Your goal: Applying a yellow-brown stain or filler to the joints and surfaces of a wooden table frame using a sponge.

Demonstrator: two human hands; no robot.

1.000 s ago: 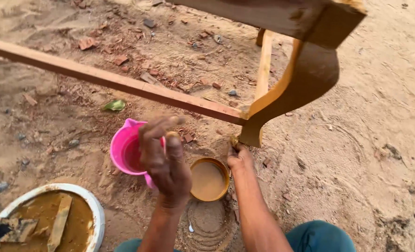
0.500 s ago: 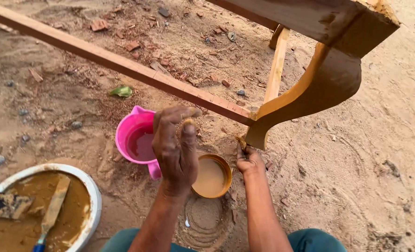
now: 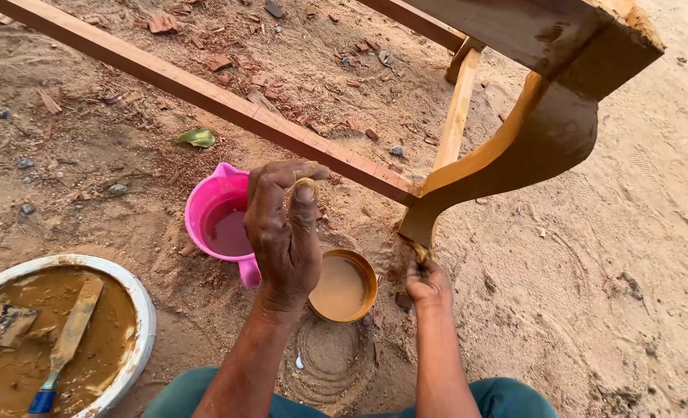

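Observation:
My left hand hovers over a pink plastic cup and a small round tin of brown paste. Its thumb and fingers pinch a small lump of brown paste. My right hand is low on the sandy ground at the foot of a curved wooden leg. It presses a small yellowish wad against the base of the leg. A long wooden rail runs from that leg to the upper left.
A large white basin of brown paste at the lower left holds a flat scraper and a wooden piece. Wood chips, stones and a green leaf lie on the sand. A second, straight leg stands behind the curved one.
My left hand has risen slightly and curled tighter around the lump. My right hand stays at the foot of the leg. The view has shifted a little.

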